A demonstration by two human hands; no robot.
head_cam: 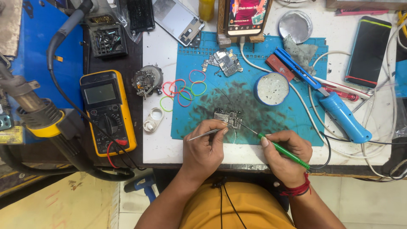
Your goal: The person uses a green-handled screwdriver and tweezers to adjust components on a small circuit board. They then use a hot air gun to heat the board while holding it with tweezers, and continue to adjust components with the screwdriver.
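A small circuit board (227,117) lies on the blue work mat (190,123) near its front edge. My left hand (205,146) pinches metal tweezers (203,135) and rests its fingers against the board. My right hand (285,153) grips a thin green-handled soldering iron (282,150) like a pen. Its fine tip reaches left to the board's right side. A black cord runs from the iron past my wrist, which wears a red thread band.
A yellow multimeter (108,111) and a hot-air gun (38,112) sit at left. Coloured rubber bands (183,89), another board (227,62), a round tin (271,88), a blue tool (342,114), a propped phone (246,16) and a dark phone (368,51) fill the bench.
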